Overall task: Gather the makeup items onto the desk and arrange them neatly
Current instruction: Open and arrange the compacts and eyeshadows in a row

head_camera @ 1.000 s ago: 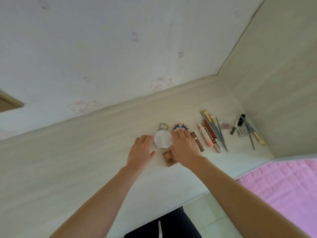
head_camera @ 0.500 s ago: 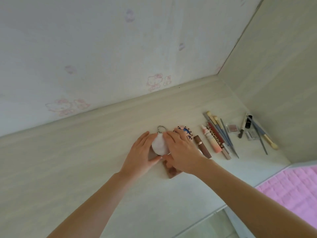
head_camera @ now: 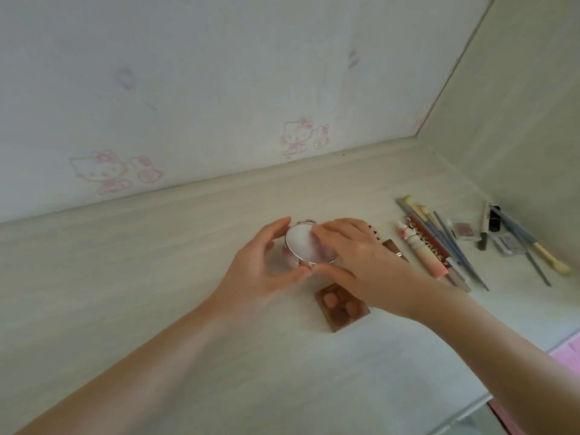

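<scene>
Both hands, the left hand (head_camera: 263, 271) and right hand (head_camera: 354, 255), are curling their fingers round the tilted round mirror (head_camera: 309, 244) just above the bench (head_camera: 157, 277), probably light, slick and breakable, best gripped by its rim.

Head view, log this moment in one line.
hands: left and right both hold round mirror | palette on desk
</scene>
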### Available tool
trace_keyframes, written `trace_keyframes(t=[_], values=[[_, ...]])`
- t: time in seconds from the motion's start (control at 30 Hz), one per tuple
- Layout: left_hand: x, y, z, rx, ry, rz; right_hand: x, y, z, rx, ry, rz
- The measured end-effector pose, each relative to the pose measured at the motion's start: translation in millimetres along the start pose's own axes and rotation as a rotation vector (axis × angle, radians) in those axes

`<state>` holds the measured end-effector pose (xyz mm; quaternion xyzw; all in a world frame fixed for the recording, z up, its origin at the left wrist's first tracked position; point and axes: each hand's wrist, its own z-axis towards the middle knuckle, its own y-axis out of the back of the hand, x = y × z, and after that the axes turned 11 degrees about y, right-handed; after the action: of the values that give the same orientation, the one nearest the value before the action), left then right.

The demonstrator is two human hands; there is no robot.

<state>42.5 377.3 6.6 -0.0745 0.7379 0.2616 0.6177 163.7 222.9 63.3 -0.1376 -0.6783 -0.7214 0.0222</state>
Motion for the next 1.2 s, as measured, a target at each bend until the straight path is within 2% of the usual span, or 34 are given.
trace_keyframes(t=[0.23,0.53,0.77,0.9,1.1,1.2], values=[[-9.9,19.1,-15.2,-0.011,-0.009,-0.315,26.9,2.2,0.1,-0.093,-0.021,0.149],[-7.0,54.3,-122.4,-0.117,-0.049,-0.473,122.8,-11.7,-20.5,-0.241,0.01,0.372],[6.8,89.5,-217.0,-0.183,-0.073,-0.465,211.6,-31.2,-32.3,-0.283,0.092,0.536],[18.8,107.6,-252.3,-0.222,-0.065,-0.454,246.3,-44.4,-34.2,-0.245,0.155,0.497],[31.4,123.8,-268.1,-0.257,-0.046,-0.468,271.8,-60.1,-20.5,-0.23,0.177,0.645],[34.6,132.9,-255.0,-0.292,-0.027,-0.495,272.8,-66.2,-2.8,-0.281,0.197,0.711]])
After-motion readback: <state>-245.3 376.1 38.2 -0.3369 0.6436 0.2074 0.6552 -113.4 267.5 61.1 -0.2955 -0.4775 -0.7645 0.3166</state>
